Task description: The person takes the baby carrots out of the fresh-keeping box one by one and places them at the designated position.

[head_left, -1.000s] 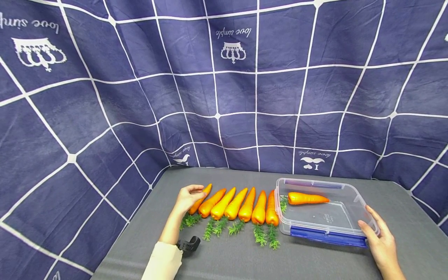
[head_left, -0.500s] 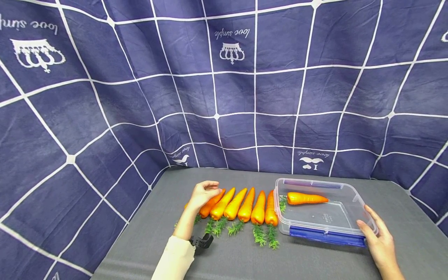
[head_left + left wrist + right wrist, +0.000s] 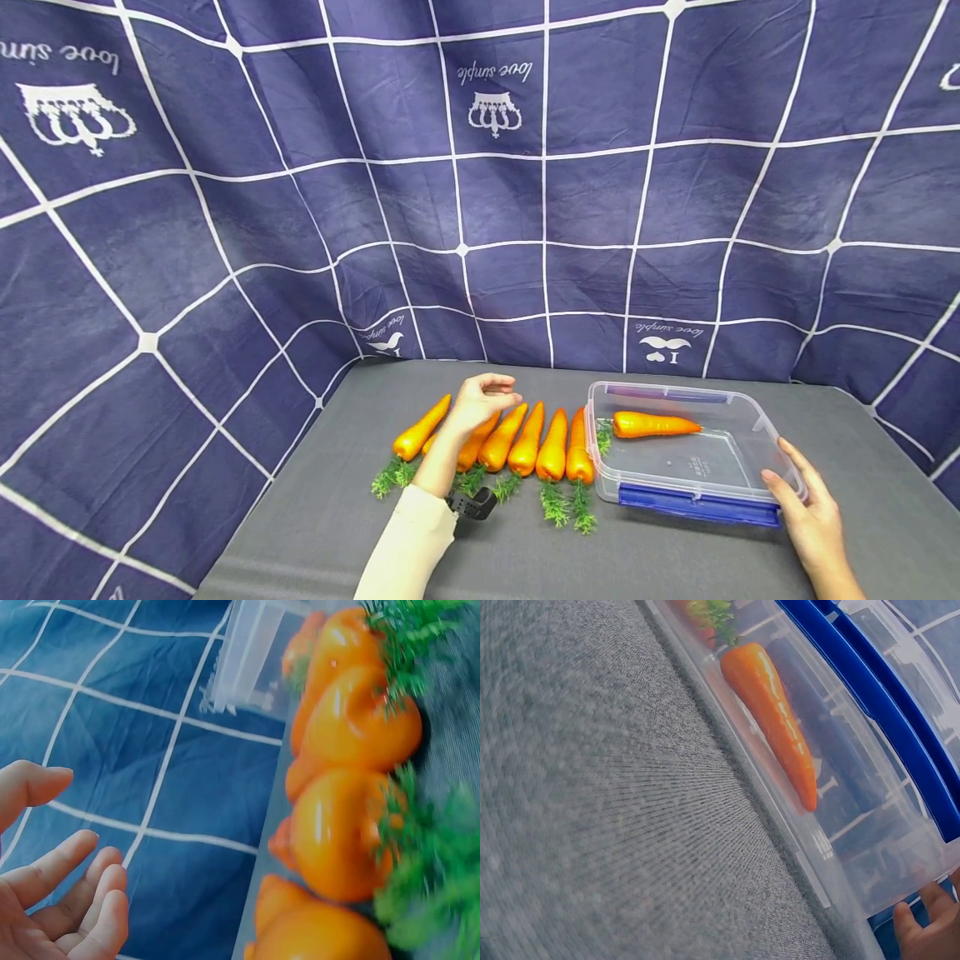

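Observation:
Several orange carrots [image 3: 529, 442] with feathery green tops lie side by side in a row on the grey surface, tips pointing away. My left hand [image 3: 472, 404] hovers over the left-middle of that row, holding nothing. In the left wrist view its fingers [image 3: 90, 900] are loosely bent, with thumb and fingertips apart. To the right of the row sits a clear plastic container [image 3: 675, 467] with blue side clips. One carrot [image 3: 656, 424] lies crosswise inside, its green top at the left end. My right hand [image 3: 813, 508] grips the container's right end, thumb over the rim.
A dark blue cloth [image 3: 495, 208] with white grid lines hangs behind and to the left of the grey surface [image 3: 585, 567]. The container's left wall stands right against the last carrot [image 3: 579, 450] of the row. A black band [image 3: 472, 503] circles my left wrist.
My left hand has moved right along the row, from the leftmost carrot toward the middle, uncovering that leftmost carrot. The right hand and the container stay in place.

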`<state>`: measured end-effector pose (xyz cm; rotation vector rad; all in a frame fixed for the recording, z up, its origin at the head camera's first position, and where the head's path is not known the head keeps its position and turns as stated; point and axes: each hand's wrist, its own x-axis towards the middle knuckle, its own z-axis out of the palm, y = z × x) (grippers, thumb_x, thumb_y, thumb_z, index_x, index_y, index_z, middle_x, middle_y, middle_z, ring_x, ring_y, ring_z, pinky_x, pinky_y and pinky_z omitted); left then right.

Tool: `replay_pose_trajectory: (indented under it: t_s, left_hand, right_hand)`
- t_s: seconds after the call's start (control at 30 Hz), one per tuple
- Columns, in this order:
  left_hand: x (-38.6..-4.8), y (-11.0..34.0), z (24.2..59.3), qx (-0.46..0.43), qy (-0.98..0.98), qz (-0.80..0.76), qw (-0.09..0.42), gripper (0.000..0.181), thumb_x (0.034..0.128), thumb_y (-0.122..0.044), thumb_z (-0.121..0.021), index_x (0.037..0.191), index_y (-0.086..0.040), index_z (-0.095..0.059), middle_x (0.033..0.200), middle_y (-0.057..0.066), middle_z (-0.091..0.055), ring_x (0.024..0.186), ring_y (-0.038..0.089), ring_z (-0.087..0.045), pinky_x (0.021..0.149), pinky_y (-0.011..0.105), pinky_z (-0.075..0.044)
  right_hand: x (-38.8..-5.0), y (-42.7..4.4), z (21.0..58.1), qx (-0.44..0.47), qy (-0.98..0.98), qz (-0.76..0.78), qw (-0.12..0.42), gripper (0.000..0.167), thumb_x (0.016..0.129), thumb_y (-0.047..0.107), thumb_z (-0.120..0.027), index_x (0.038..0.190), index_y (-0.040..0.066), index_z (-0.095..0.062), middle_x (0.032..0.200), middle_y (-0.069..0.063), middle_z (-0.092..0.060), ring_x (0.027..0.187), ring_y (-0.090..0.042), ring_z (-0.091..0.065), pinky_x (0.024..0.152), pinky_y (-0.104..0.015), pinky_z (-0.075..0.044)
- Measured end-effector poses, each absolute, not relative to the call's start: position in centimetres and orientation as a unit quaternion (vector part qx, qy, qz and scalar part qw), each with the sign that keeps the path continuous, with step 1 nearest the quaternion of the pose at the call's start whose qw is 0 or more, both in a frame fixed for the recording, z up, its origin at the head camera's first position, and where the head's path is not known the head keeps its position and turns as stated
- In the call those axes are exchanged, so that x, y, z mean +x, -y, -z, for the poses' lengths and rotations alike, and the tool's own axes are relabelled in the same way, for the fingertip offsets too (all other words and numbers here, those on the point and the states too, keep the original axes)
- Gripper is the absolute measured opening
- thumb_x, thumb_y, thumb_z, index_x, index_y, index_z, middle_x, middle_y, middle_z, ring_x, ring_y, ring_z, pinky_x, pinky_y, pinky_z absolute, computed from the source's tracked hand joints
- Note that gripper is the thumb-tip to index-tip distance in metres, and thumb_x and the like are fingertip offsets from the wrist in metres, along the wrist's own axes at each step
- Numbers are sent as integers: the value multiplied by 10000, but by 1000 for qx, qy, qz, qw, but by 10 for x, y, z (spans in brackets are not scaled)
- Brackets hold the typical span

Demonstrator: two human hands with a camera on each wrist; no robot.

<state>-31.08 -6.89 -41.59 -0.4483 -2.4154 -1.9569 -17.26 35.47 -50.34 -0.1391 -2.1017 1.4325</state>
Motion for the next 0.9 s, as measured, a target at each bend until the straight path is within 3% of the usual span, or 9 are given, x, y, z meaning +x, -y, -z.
replay_pose_trajectory:
  t_s: [0.27, 0.47, 0.7, 0.9]
  left_hand:
    - [-286, 45, 384, -184, 765, 617, -24, 338, 812, 10, -705, 1104, 161, -626, 1044, 304, -649, 927, 327, -670, 796, 315, -543]
    - [-303, 22, 411, -196, 763, 614, -35, 327, 810, 0, -722, 1103, 126, -648, 1051, 294, -655, 928, 325, -676, 774, 292, -542]
    - [-300, -1, 410, -204, 755, 622, -49, 331, 775, -36, -759, 1081, 69, -690, 1027, 246, -683, 866, 215, -688, 758, 243, -532]
    - [-301, -19, 409, -222, 754, 616, -55, 338, 771, -32, -762, 1076, 91, -683, 975, 196, -702, 810, 145, -673, 727, 206, -517]
  right_hand:
    - [-172, -354, 503, -53, 787, -540, 293, 587, 960, 28, -570, 1501, 179, -401, 1234, 323, -455, 1110, 154, -425, 875, -33, -317]
    - [-172, -354, 503, -56, 785, -543, 294, 584, 957, 24, -571, 1498, 174, -408, 1229, 323, -459, 1109, 149, -430, 870, -34, -319]
    - [-173, -354, 504, -61, 786, -543, 291, 589, 957, 32, -574, 1500, 183, -404, 1218, 329, -461, 1101, 157, -431, 874, -32, -318]
    - [-171, -352, 502, -61, 794, -533, 288, 575, 975, 78, -566, 1510, 191, -386, 1272, 310, -422, 1174, 119, -382, 912, -19, -277]
